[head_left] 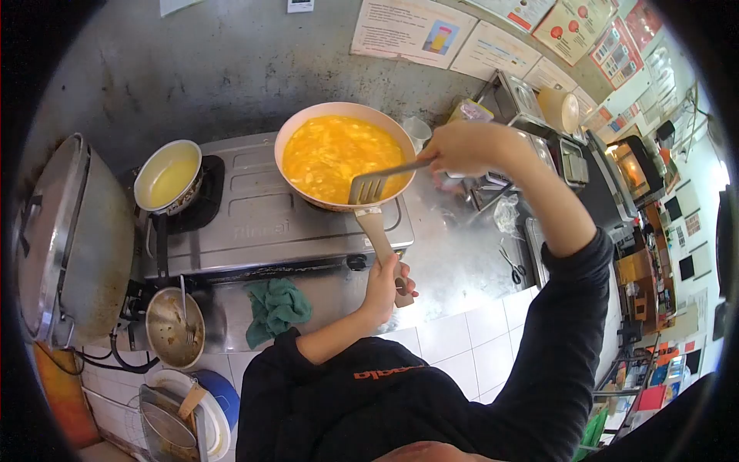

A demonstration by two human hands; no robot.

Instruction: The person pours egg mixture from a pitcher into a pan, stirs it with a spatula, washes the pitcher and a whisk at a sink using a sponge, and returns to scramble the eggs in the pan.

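Observation:
A pale pink frying pan (286,123) sits on the right side of the stove, filled with yellow beaten egg (339,154) that looks partly set in lumps. My left hand (382,290) is wrapped round the pan's light handle. My right hand (466,148) grips a grey slotted spatula (371,185). Its slotted head is over the near edge of the egg, close to where the handle joins the pan. How deep the head reaches into the egg, I cannot tell.
On the left burner stands a small saucepan (169,175) with yellow liquid. A metal bowl (175,339) with a fork, a green cloth (277,309) and a large lidded pot (88,239) are nearer left. Scissors (513,266) and a plastic bag (506,215) lie on the right counter.

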